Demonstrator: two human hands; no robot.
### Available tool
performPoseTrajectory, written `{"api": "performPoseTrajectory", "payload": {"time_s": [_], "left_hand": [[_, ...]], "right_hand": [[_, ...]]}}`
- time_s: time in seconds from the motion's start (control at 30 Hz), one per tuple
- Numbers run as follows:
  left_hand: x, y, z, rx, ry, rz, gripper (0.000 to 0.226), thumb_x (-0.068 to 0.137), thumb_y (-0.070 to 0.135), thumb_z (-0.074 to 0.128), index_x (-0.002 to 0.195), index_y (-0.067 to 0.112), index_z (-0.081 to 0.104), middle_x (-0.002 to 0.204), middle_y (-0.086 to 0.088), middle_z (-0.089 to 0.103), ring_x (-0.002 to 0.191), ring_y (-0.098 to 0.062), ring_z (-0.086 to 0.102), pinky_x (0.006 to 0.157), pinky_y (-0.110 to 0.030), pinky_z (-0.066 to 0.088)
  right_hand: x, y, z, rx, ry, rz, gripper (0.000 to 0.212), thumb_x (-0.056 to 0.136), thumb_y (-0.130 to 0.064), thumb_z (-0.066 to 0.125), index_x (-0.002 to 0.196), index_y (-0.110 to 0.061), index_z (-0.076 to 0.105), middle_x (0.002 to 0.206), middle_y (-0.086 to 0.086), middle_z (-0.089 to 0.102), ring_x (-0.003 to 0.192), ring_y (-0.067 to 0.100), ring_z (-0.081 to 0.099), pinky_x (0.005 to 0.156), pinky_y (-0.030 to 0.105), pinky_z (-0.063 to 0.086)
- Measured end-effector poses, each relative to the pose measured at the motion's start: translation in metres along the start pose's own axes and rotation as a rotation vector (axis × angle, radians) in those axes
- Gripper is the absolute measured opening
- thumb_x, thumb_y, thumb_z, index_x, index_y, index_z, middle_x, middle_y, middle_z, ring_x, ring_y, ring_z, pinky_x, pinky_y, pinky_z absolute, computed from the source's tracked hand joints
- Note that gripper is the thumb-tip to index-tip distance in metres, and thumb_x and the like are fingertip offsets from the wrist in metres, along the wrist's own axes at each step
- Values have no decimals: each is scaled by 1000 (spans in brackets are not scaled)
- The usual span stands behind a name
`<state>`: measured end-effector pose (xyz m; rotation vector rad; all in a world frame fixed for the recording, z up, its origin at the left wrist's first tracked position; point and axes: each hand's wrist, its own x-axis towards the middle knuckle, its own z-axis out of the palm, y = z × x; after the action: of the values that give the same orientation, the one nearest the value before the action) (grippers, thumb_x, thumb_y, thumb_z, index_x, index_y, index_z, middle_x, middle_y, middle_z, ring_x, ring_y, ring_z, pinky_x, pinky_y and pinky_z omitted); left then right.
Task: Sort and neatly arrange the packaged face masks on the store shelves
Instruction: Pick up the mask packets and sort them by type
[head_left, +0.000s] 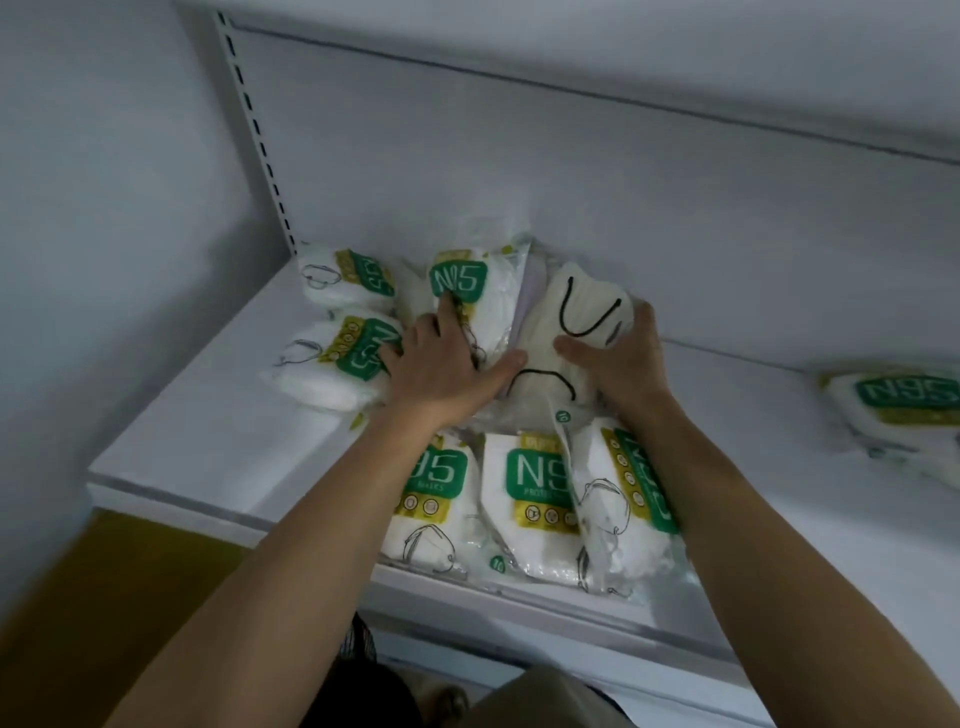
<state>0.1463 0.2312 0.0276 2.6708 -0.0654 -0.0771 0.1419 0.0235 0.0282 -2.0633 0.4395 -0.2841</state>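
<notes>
One view only, worn on the person's head, looking forward and steeply down onto the white shelf (208, 441). It sits close, both forearms reaching in from the bottom edge, wide-angle bending the back panel (571, 182) and shelf edges.

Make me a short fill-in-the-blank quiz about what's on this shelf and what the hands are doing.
1. The green labels on the mask packs read N____.
2. The cream pack between the hands has ____ ear loops.
3. The right hand grips the ____ pack.
4. The left hand presses on a pack with a ____ label.

Missing words: 95; black; cream; green
</notes>
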Motion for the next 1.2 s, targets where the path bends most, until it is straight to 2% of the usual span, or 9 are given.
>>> {"api": "performPoseTrajectory", "payload": {"time_s": [0.3,0.47,0.53,0.6,0.7,0.8,0.9,1.07,1.2], "left_hand": [[3,17,11,-185,99,16,103,76,69,57,159,23,18,154,-13,39,143,-36,36,114,-62,20],[-5,39,2,-67,209,51,109,73,32,80,159,32,12,166,-15,10,153,-41,10,114,-71,14],[-17,60,-1,-16,303,140,99,76,31,77,157,32,20,167,-13,9,154,-40,8,114,-70,17],[-36,86,-8,-70,347,304,72,79,32,67,145,27,39,157,-13,30,147,-37,26,111,-65,28],[-78,123,-7,-187,140,596,26,88,36,56,110,22,57,110,2,61,105,-21,58,95,-50,49],[-107,145,11,123,-122,765,34,91,50,61,117,29,57,113,7,62,108,-17,55,91,-43,49],[-93,154,30,258,-302,679,45,88,45,69,130,32,60,130,4,60,121,-19,53,103,-40,42],[-83,165,37,112,-408,482,44,83,23,82,123,34,70,135,12,62,120,-14,58,100,-30,48],[-83,164,39,185,-440,435,40,83,14,82,113,39,75,134,6,64,119,-17,61,102,-36,49]], "right_hand": [[4,20,-19,79,77,8,87,72,-32,92,141,-21,41,117,-7,56,111,20,58,95,43,53],[4,24,-28,136,80,20,79,68,-34,94,130,-22,47,114,-2,67,104,23,67,85,41,58],[9,19,-39,79,64,6,69,70,-28,93,123,-15,50,104,-4,62,96,20,62,76,32,50],[15,16,-51,73,59,-6,59,71,-22,92,114,-15,53,98,-7,59,93,18,57,73,31,46],[22,22,-72,137,87,-4,52,72,-16,90,111,-18,56,101,-4,61,92,18,57,76,34,48],[25,35,-93,256,148,33,50,72,-12,89,112,-15,58,105,-1,67,98,21,64,84,42,57],[21,46,-113,425,142,72,47,75,-4,85,113,-17,59,105,1,71,96,23,70,85,49,61],[17,66,-159,601,265,29,54,81,-1,82,127,-15,57,112,-3,69,97,8,68,78,21,60],[22,93,-199,738,133,107,48,81,3,80,120,-20,62,116,2,72,106,22,70,89,51,61]]}}
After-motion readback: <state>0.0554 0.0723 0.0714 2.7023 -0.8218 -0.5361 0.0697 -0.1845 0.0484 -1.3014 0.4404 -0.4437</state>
